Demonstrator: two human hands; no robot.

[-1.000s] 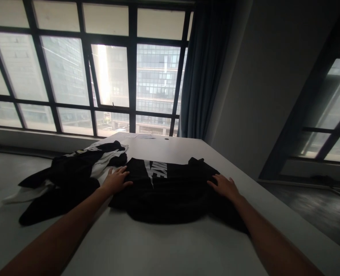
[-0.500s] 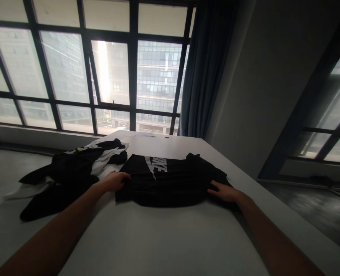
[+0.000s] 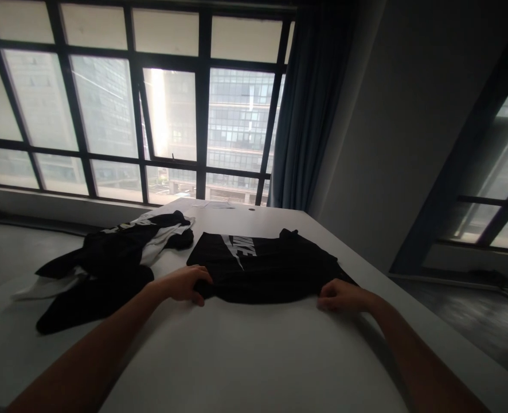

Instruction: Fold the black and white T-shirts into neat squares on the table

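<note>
A black T-shirt (image 3: pixel 271 275) with white lettering and a white swoosh lies sideways across the white table. At its near left corner, my left hand (image 3: pixel 189 283) is closed, thumb below and fingers on top of the cloth. My right hand (image 3: pixel 342 295) grips the near edge on the right side, its fingers curled in and partly hiding the fabric. Between the hands the near edge runs in a slight curve. A small dark bunch of cloth sticks up at the shirt's far side.
To the left, a heap of black and white clothes (image 3: pixel 108 252) lies on the table (image 3: pixel 254 355). Thin papers (image 3: pixel 213 205) rest at the far end near a round cable hole (image 3: pixel 251 209). Beyond stand windows and a blue curtain (image 3: pixel 294 149).
Both hands have moved nearer along the shirt to its near edge. Their fingers have closed on the cloth, and the near left corner is now gathered. The view has shifted slightly.
</note>
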